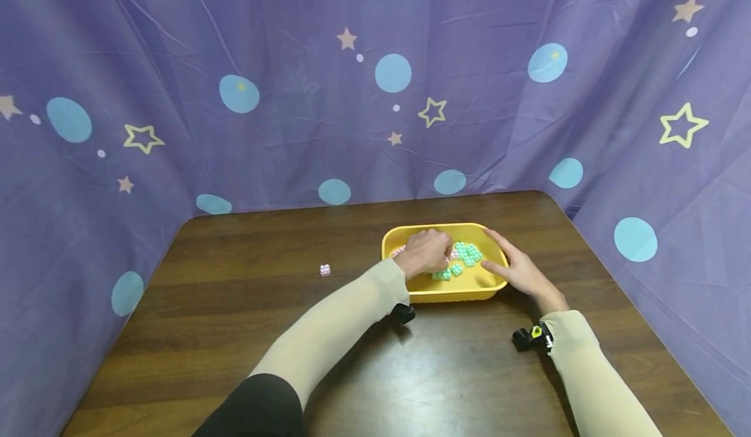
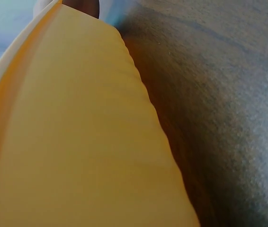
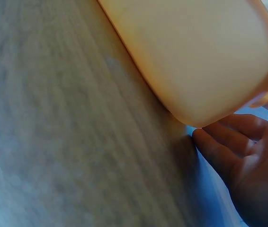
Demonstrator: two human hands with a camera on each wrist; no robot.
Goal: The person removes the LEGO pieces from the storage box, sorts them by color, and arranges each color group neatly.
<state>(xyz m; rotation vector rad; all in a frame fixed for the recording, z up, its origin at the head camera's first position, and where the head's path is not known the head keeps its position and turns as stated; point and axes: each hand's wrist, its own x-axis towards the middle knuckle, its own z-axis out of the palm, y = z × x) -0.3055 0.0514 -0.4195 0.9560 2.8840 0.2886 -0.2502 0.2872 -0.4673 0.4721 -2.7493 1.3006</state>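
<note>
A yellow plastic tray point(image 1: 454, 295) stands on the table with pink and mint-green toy building bricks point(image 1: 467, 252) inside it. My left hand point(image 1: 427, 252) reaches over the near wall into the tray, fingers bent down among the bricks. Its fingertips are mostly hidden, so whether they pinch a brick does not show. At the tray's right end, my right hand point(image 1: 522, 272) holds the wall, the thumb over the rim and the other fingers outside. In the right wrist view those fingers point(image 3: 219, 149) lie against the end wall. The left wrist view shows mainly the tray's side wall point(image 2: 86, 123).
A single pink brick point(image 1: 325, 270) lies on the brown wooden table point(image 1: 252, 293), left of the tray. Behind and at both sides hangs a purple curtain point(image 1: 293, 117) with stars and dots. Black wrist devices point(image 1: 530, 338) sit under both forearms.
</note>
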